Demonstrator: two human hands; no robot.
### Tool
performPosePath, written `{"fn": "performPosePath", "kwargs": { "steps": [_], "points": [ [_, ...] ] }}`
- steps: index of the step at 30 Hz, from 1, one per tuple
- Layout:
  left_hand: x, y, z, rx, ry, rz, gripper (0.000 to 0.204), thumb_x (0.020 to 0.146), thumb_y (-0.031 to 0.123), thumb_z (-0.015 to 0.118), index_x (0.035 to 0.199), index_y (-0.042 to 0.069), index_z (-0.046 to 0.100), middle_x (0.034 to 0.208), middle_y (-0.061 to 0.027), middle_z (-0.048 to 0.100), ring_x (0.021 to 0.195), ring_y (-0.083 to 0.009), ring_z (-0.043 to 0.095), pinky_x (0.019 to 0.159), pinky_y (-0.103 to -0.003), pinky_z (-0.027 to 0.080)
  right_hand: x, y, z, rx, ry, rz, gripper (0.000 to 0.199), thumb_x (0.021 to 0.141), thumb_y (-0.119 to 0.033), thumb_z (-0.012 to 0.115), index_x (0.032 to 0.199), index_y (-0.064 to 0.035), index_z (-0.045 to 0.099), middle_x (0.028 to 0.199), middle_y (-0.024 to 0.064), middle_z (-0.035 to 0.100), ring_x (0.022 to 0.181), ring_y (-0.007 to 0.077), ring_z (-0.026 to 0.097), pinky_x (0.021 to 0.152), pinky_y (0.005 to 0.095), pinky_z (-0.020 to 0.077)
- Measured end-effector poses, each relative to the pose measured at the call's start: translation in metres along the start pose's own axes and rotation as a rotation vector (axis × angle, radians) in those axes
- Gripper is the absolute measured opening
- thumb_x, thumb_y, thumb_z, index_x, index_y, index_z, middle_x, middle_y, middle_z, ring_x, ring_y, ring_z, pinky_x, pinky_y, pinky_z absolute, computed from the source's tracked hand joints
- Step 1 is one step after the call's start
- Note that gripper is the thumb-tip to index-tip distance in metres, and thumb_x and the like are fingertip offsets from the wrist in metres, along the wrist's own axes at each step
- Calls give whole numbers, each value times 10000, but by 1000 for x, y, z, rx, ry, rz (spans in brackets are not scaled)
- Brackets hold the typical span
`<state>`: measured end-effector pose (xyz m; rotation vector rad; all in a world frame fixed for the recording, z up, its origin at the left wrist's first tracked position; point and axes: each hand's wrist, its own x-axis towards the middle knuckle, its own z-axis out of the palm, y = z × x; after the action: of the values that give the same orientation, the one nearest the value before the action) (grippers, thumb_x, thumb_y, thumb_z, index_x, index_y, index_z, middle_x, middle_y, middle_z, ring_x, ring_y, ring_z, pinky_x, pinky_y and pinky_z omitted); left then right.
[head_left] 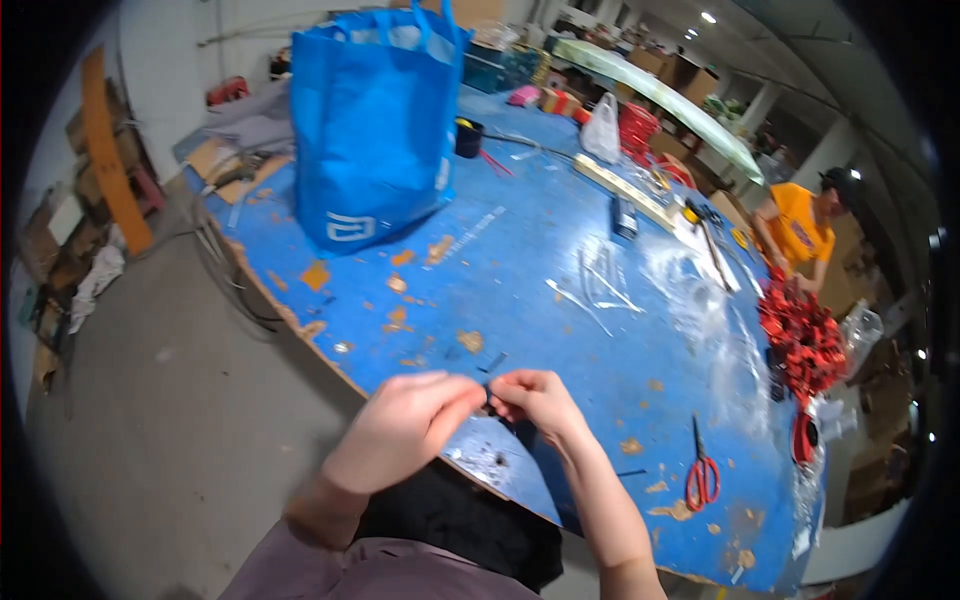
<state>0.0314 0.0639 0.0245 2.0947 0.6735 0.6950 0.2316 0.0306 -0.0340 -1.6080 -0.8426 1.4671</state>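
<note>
My left hand (405, 425) and my right hand (538, 400) meet over the near edge of a worn blue table (520, 250). Their fingertips pinch a small dark piece (489, 392) between them; it is too small to identify. A short dark strip (496, 362) lies on the table just beyond my fingers. Both forearms come up from the lower edge.
A big blue tote bag (375, 120) stands at the far left of the table. Red-handled scissors (702, 475) lie near my right. A pile of red parts (800, 335) sits at the right edge, where a person in an orange shirt (800, 225) works. Clear plastic strips (600, 285) lie mid-table.
</note>
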Motion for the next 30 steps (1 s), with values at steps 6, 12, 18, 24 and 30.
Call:
{"fn": "performPosePath", "kwargs": {
  "steps": [6,12,18,24,30],
  "points": [
    [45,-55,0,-486,-357,-398,200,812,175,588,907,-1,601,745,-65,625,595,-110,561,516,-221,431,-5,3,16,251,-87,50,154,812,-134,584,869,9,572,700,42,593,559,90,543,510,204,442],
    [48,-68,12,-481,-515,-468,190,813,199,596,865,17,612,713,-20,615,565,-61,532,488,-183,413,-5,9,18,446,-79,16,113,828,-84,544,882,14,560,702,55,579,547,94,533,495,203,440],
    [48,-72,13,-473,-495,-509,134,794,158,612,797,25,617,666,-28,607,510,-49,513,451,-174,388,-3,7,16,399,-4,-28,117,829,-75,541,893,22,557,698,50,566,484,70,468,429,196,388],
    [50,-75,12,-391,-393,-504,95,782,92,586,768,1,611,639,-38,591,510,-65,511,468,-194,409,-23,6,12,97,93,-76,97,818,-98,560,832,-4,582,689,38,568,474,80,457,427,213,363],
    [53,-71,18,-361,-550,-478,109,788,99,586,762,-5,609,624,-34,579,515,-63,507,470,-192,406,-8,21,22,-600,433,-808,101,799,-114,564,810,-21,604,687,80,560,511,177,503,475,275,398]
  ]
}}
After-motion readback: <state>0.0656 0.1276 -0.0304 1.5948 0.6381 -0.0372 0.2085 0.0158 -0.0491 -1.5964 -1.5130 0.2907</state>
